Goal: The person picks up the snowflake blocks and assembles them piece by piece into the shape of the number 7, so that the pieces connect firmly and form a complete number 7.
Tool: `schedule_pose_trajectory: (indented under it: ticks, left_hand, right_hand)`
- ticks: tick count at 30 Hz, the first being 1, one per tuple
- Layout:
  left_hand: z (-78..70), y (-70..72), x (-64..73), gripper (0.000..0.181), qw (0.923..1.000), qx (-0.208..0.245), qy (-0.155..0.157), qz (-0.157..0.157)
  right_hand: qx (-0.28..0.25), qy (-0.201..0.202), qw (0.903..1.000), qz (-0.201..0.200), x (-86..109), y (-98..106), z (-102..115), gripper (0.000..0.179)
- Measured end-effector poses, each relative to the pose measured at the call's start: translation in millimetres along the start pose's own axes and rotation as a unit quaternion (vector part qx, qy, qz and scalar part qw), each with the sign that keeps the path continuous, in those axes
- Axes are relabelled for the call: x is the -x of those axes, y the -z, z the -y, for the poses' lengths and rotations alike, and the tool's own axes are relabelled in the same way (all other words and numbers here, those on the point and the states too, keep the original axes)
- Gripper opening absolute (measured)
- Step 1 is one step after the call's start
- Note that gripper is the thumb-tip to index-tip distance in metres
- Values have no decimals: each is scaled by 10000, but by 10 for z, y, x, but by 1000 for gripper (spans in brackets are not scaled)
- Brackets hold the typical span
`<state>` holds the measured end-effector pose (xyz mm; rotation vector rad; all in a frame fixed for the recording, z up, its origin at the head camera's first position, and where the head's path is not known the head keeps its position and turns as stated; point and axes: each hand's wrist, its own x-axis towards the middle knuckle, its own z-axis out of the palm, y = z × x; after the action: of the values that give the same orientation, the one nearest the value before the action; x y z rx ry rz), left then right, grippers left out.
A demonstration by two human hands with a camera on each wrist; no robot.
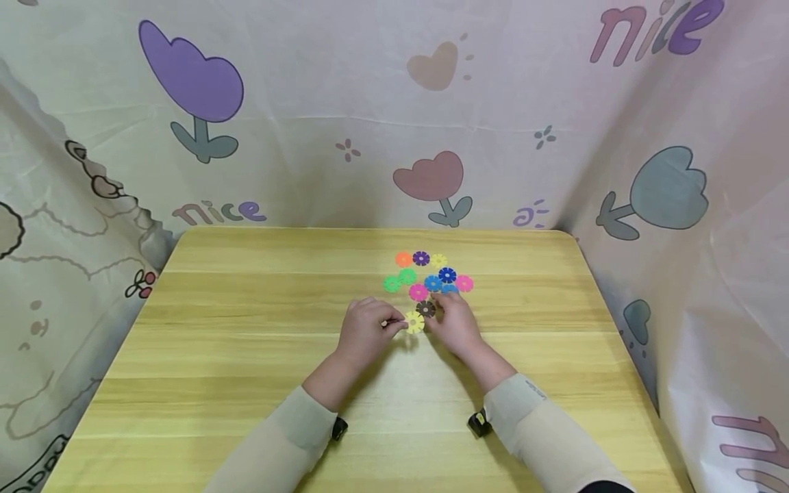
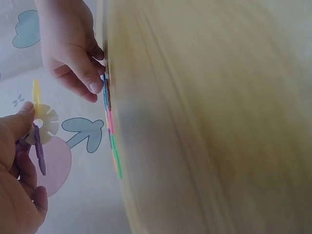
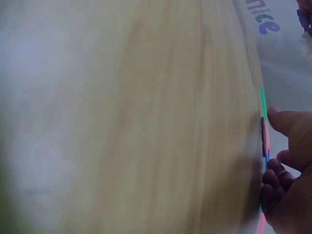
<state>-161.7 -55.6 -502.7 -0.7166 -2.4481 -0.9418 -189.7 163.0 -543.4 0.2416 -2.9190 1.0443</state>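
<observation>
Between its thumb and fingers my left hand (image 1: 368, 330) pinches a small assembly of slotted plastic flower discs. In the left wrist view a yellow disc (image 2: 36, 95), a white disc (image 2: 49, 125) and a purple disc (image 2: 40, 151) interlock in that grip, raised off the table. My right hand (image 1: 455, 322) is low over the loose discs, thumb and fingers spread apart around the brown disc (image 1: 425, 309). Its fingertips are right at a blue disc (image 1: 450, 289), which they partly cover. A pink disc (image 1: 418, 292) lies just beyond the brown one.
More loose discs lie on the wooden table (image 1: 216, 356): orange (image 1: 403, 259), purple (image 1: 421, 258), yellow (image 1: 438, 261), dark blue (image 1: 447, 275), pink (image 1: 465, 283) and two green ones (image 1: 392, 283). A printed curtain (image 1: 296, 137) hangs behind the table and at both sides.
</observation>
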Motion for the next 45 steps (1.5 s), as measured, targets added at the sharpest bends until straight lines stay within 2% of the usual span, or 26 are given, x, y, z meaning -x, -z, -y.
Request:
schedule_pose_trajectory:
  ticks: [5,11,22,33,45]
  left_hand:
    - [0,-4,14,13,10000,6,-3,-31]
    - [-5,-16,11,14,9999,-11,-102,-70]
    - [3,10,-12,12,9999,-78,-37,73]
    - [-39,-7,-9,12,9999,-8,30,105]
    - [-34,-28,8,10,9999,-81,-52,108]
  right_hand:
    - [273,-101,9995,93,-9,-24,10,61]
    - [394,-45,9992,-28,-20,-45,3,57]
    - [607,-42,9981,-14,-27,-25,68,46]
    - [455,-282,9985,-107,-28,-60,85,41]
    - [274,-219,9993,-120,-10,-44,66,34]
